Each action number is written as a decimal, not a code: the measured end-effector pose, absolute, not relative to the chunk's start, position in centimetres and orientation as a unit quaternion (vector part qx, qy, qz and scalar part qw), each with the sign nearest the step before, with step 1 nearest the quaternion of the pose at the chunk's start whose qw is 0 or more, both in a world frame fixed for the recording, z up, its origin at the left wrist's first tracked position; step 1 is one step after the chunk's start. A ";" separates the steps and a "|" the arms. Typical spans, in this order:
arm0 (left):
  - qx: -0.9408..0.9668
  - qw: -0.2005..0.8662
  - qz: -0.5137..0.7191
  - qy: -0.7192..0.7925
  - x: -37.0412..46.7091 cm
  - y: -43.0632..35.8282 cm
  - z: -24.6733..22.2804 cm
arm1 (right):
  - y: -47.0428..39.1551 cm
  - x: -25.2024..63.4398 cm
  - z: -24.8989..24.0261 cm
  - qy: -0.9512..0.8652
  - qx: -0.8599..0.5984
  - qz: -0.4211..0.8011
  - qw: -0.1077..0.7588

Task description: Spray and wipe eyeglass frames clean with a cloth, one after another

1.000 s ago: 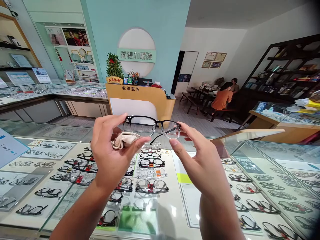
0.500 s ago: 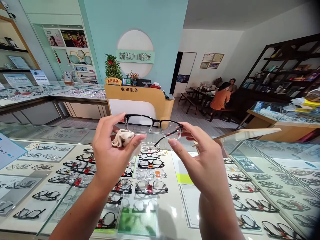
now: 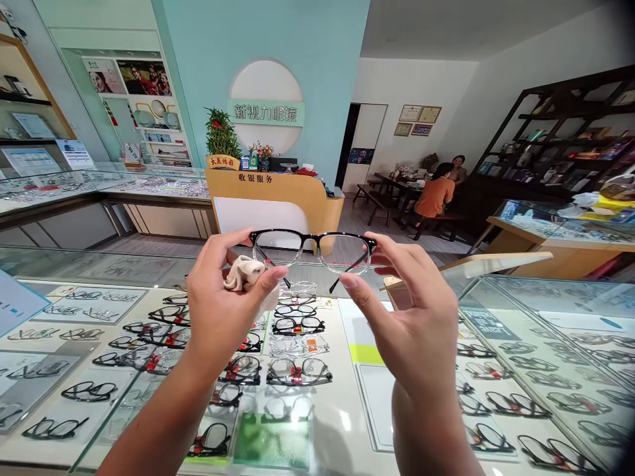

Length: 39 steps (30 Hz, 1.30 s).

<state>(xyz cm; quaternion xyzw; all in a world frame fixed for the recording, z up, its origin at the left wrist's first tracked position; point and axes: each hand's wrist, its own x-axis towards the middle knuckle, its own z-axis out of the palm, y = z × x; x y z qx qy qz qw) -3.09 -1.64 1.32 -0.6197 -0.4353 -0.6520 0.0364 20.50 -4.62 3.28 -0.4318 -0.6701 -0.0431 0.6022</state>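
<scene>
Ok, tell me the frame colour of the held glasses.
The glasses are black on top, clear below; best in the head view.

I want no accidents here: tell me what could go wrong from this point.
The glasses, held at their outer ends, could slip and hit the case. Thumbs near the lenses might smudge them. The cloth, bunched in the left hand, might drop.
</scene>
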 end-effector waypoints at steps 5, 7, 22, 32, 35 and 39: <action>-0.616 0.036 -0.649 -0.446 -3.1 -1.6 1.1 | -4.7 20.5 3.3 -0.669 -0.431 -0.044 0.603; -0.615 0.033 -0.648 -0.448 -3.2 -1.7 1.0 | -4.6 20.5 3.3 -0.670 -0.431 -0.042 0.603; -0.607 0.071 -0.686 -0.395 -2.9 -1.9 1.2 | -4.3 20.3 3.0 -0.692 -0.434 0.019 0.577; -0.606 0.061 -0.689 -0.392 -2.9 -2.2 1.2 | -4.4 20.2 3.0 -0.694 -0.435 0.032 0.572; -0.609 0.062 -0.692 -0.384 -2.9 -2.3 1.2 | -4.4 20.2 3.0 -0.698 -0.437 0.033 0.567; -0.609 0.061 -0.697 -0.374 -2.7 -2.4 1.4 | -4.4 20.1 3.0 -0.704 -0.437 0.032 0.558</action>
